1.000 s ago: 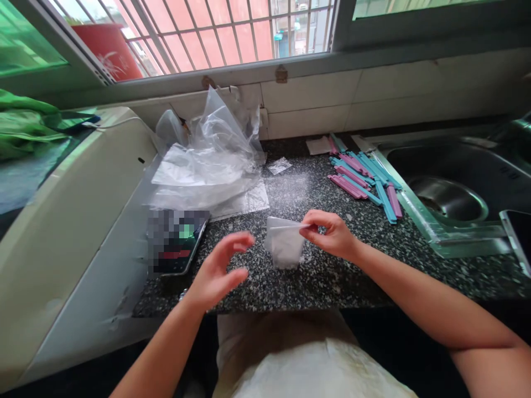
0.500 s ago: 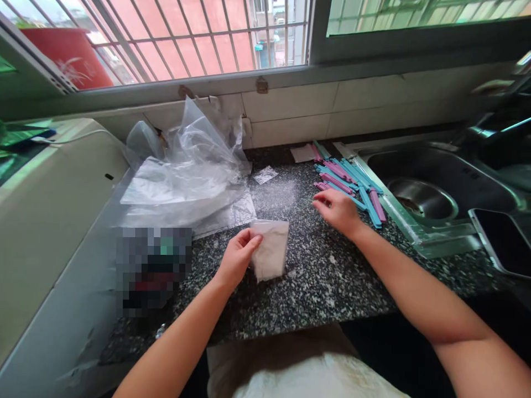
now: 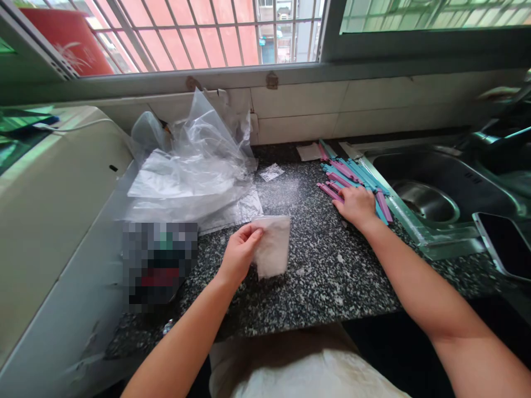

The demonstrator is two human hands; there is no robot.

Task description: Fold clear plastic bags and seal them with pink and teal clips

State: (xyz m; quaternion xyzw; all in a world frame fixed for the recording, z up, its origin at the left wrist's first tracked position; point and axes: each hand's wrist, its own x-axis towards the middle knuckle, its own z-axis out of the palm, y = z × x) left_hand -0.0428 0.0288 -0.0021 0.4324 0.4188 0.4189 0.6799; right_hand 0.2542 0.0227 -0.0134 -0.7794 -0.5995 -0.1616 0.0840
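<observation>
My left hand (image 3: 243, 249) pinches the upper left edge of a small, flat plastic packet (image 3: 272, 247) with whitish contents. It is held upright above the dark speckled counter (image 3: 323, 287). My right hand (image 3: 357, 207) is at the near side of a pile of pink and blue sealing clips (image 3: 352, 172). Its thumb and curled fingers are closed around the end of a pink clip (image 3: 329, 192); the hand partly hides the pile.
Crumpled clear plastic bags (image 3: 186, 177) cover the counter's back left. A small clear wrapper (image 3: 272, 172) and a flat pale packet (image 3: 309, 152) lie farther back. To the right are a steel sink (image 3: 418, 232) and a phone (image 3: 504, 243). A blurred-out dark item (image 3: 161, 265) is at left.
My right hand has moved right onto the clips from a spot just in front of them. The left hand keeps its hold on the packet. The view has shifted slightly.
</observation>
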